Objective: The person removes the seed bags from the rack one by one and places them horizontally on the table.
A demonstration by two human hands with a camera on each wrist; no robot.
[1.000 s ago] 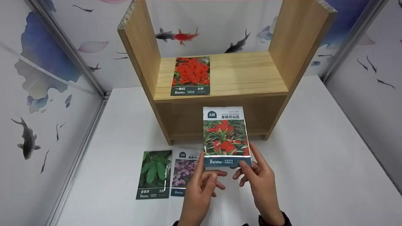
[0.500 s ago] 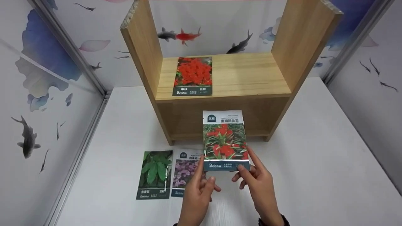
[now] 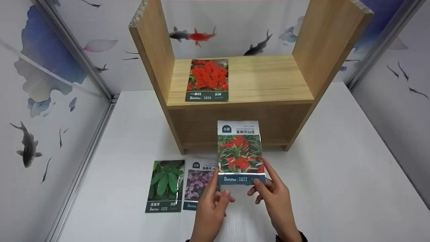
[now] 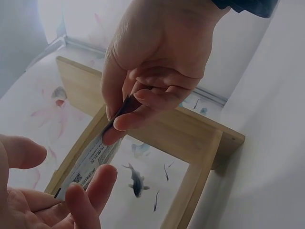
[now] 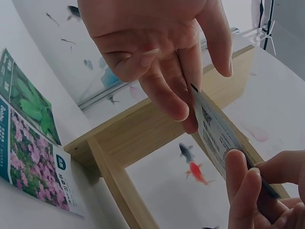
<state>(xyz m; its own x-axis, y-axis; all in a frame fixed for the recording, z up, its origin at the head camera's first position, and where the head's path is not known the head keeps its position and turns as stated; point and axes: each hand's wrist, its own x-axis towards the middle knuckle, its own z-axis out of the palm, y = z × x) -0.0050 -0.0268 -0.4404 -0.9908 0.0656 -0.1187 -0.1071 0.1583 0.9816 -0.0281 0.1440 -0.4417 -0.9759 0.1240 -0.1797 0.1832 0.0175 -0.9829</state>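
Note:
A seed packet (image 3: 240,154) with red flowers is held up in front of the wooden shelf, its printed front toward the head camera. My right hand (image 3: 277,201) pinches its lower right corner, thumb on the front and fingers behind. Along the lower left edge, the extended index finger of my left hand (image 3: 210,208) touches the packet; the left thumb stands apart from it. Both wrist views show the packet nearly edge-on, its back bearing a barcode. In the left wrist view, the right hand (image 4: 162,52) is above and the left hand (image 4: 28,191) at lower left.
A red-flower packet (image 3: 208,79) lies on the left of the upper shelf board (image 3: 265,79). On the white table (image 3: 342,174), a green-leaf packet (image 3: 164,185) lies beside a purple-flower packet (image 3: 196,183), which the left hand partly covers. Tall side panels (image 3: 331,43) flank the shelf.
Both hands have lowered the held seed packet slightly, drawing it a little toward me. The shelf and other packets shift only slightly in view with the head.

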